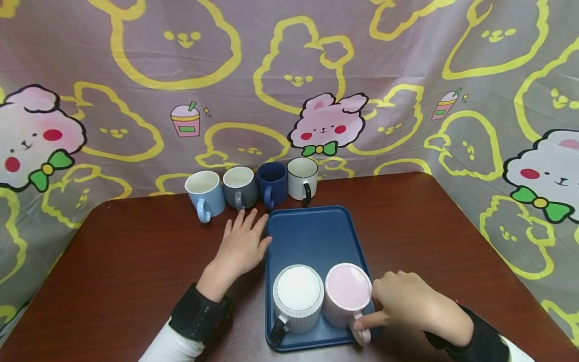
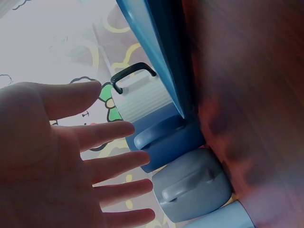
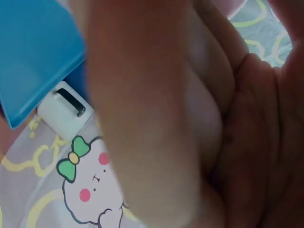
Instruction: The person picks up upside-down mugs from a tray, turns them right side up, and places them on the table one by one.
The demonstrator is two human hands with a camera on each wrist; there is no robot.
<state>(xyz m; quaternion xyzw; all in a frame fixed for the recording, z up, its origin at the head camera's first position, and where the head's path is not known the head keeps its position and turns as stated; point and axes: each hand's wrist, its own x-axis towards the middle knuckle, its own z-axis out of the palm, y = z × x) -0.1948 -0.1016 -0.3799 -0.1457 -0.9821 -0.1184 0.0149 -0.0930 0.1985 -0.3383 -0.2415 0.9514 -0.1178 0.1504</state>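
Observation:
My right hand (image 1: 402, 301) pinches the handle of a pink mug (image 1: 346, 306), thumb on the near side and the other fingers curled. That mug stands bottom up on the blue tray (image 1: 312, 236). To its left on the tray is a white ribbed mug (image 1: 298, 309) with a black handle, also bottom up. My left hand (image 1: 242, 246), fingers straight and spread, is by the tray's left edge. Just beyond its fingertips are a grey mug (image 1: 242, 193) and a dark blue mug (image 1: 273, 183). The right wrist view is mostly filled by curled fingers (image 3: 142, 118).
A light blue mug (image 1: 207, 193) stands at the left end of the back row. At the right end is a white mug (image 1: 302, 178) with a black handle. A patterned cloth (image 1: 253, 105) hangs behind the brown table (image 1: 135, 261).

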